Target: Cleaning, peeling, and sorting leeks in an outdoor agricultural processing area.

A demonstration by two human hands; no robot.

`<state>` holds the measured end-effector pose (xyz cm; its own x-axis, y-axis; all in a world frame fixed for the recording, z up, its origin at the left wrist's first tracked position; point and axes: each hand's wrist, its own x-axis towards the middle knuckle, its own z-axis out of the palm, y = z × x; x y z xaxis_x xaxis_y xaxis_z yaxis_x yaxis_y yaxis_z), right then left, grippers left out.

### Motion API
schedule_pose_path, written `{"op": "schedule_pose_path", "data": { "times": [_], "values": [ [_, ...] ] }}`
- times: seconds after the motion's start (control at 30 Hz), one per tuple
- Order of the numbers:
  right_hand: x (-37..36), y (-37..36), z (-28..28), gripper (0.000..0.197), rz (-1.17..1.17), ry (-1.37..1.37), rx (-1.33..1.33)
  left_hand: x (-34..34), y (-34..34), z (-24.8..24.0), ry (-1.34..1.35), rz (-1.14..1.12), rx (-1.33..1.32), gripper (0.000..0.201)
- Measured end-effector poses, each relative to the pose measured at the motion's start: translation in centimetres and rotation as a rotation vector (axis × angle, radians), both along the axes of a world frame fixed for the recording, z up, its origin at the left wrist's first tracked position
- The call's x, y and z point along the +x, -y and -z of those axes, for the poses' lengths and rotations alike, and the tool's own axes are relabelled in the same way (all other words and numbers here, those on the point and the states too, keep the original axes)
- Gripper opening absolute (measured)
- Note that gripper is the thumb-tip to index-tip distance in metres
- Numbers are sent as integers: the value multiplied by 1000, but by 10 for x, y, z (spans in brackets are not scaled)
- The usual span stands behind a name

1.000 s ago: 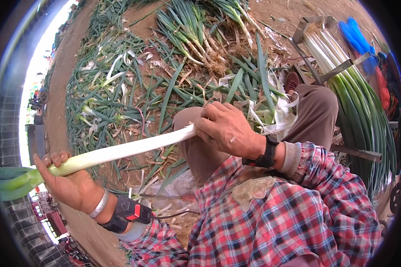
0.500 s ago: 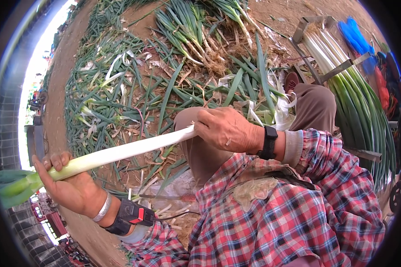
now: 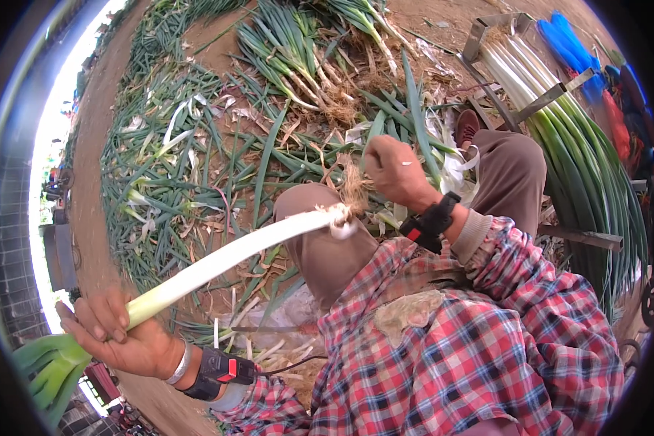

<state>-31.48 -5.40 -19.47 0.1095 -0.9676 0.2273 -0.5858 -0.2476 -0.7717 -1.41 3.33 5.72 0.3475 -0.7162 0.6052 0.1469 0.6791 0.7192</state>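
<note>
A long green onion [image 3: 225, 263] lies slantwise across the view, with its white stalk over my right knee. My left hand [image 3: 127, 336] is closed around it where the white passes into green leaves, at the lower left. Brown stringy roots [image 3: 354, 190] stick up from the stalk's right end, beside a small loose curl of white skin. Just above and right of these roots is my right hand [image 3: 401, 173], its fingers curled in. Whether it grips root strands or peel is hidden by the hand. A small white scrap sticks to its back.
Trimmed green leaves [image 3: 167, 211] cover the ground ahead and left. An unpeeled bunch of green onions [image 3: 291, 62] lies at the far side. Cleaned green onions [image 3: 552, 116] rest in a metal rack [image 3: 541, 100] on the right, near blue netting [image 3: 570, 51].
My right hand has left the stalk's end and moved up and right, so the roots now show. My left hand has shifted slightly right and down with the green onion.
</note>
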Motion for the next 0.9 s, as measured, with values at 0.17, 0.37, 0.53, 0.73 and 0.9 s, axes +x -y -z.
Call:
{"op": "schedule_pose_path", "data": {
  "times": [0.17, 0.37, 0.53, 0.73, 0.9],
  "values": [
    [14, -18, -36, 31, -237, 149, -264, 13, 6, 14, -66, -86, 50, 23],
    [31, -37, -35, 15, -437, -12, -425, 9, 8, 15, -148, -192, 87, 13],
    [33, -37, -35, 16, -465, -110, -485, 9, 4, 17, -175, -67, 67, 12],
    [45, -30, -33, 13, -353, -17, -326, 7, 4, 18, -138, -95, 74, 12],
    [50, -32, -26, 15, -296, 97, -149, -9, 5, 11, -236, -19, 99, 15]
  ]
}}
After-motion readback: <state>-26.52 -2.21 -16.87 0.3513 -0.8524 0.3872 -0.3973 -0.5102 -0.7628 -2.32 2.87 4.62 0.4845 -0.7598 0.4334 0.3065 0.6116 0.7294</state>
